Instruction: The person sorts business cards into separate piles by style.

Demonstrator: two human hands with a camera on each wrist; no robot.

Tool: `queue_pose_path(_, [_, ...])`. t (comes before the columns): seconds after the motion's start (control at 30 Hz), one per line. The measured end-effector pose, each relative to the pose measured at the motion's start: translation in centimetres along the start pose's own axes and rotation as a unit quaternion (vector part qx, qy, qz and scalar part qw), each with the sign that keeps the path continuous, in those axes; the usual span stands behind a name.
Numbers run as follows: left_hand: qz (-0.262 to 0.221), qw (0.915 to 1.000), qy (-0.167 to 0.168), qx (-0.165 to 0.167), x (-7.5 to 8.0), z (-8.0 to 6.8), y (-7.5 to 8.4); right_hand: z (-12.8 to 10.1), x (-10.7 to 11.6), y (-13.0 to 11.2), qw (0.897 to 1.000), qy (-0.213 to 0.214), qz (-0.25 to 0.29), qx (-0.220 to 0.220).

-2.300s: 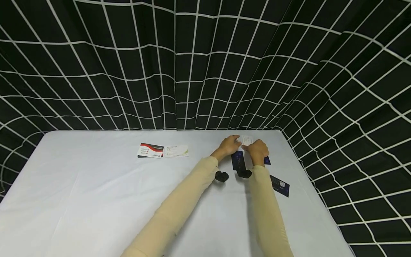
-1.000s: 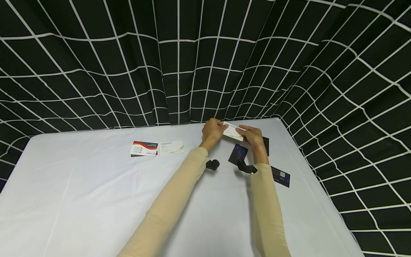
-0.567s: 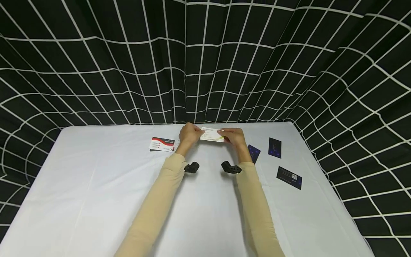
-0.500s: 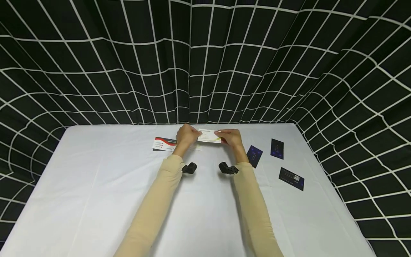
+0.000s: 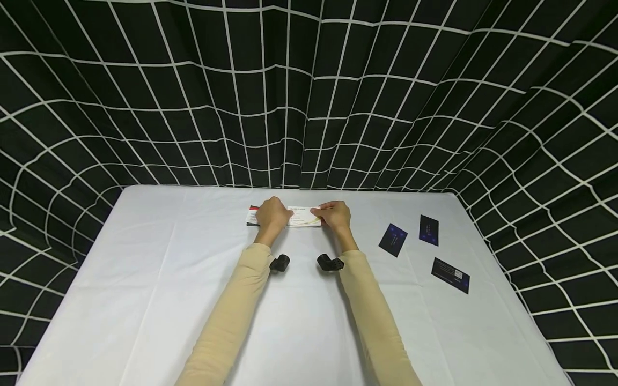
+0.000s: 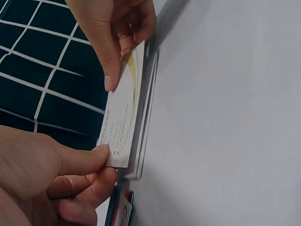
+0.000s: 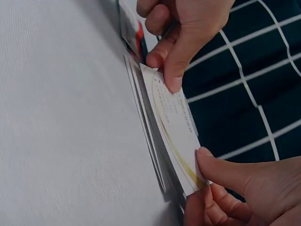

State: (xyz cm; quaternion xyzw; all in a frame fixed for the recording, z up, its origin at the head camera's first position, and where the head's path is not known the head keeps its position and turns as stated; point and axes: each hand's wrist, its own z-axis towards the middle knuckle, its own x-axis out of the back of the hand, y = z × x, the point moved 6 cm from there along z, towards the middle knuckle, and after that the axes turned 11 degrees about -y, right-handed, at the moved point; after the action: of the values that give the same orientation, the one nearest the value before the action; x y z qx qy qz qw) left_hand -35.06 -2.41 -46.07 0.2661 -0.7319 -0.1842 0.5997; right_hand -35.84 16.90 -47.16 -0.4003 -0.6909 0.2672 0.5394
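I've got both hands pinching one white card [image 5: 304, 216]: left hand [image 5: 272, 214] on its left end, right hand [image 5: 334, 214] on its right end, thumb on top each side. The card hovers just above a small stack of white cards [image 6: 146, 110] lying on the table [image 5: 145, 279], and right of the red-and-black card [image 5: 251, 215]. My read: this is the laying-down step, and the next move calls for squaring the edges over the stack before letting go. Whether the held card already touches the stack, I can't quite tell. Well right of the stack lie three dark blue cards [image 5: 392, 239]. White cloth covers the table; a black curtain with a white grid [image 5: 309, 96] hangs behind.
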Motion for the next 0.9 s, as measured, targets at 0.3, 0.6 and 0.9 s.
queue_pose_path(0.3, [0.001, 0.9998, -0.019, 0.006, -0.3, 0.0, -0.5, -0.1, -0.3, -0.2, 0.998, 0.004, -0.061, -0.024])
queue_pose_path(0.6, [-0.064, 0.9966, -0.026, 0.045, -0.4, -0.6, -2.2, -0.5, -0.9, -0.1, 0.998, 0.000, -0.063, -0.030])
queue_pose_path(0.9, [-0.129, 0.9902, 0.018, 0.051, 0.3, -0.9, -2.5, -0.3, -1.2, -0.5, 0.997, -0.002, -0.074, -0.036])
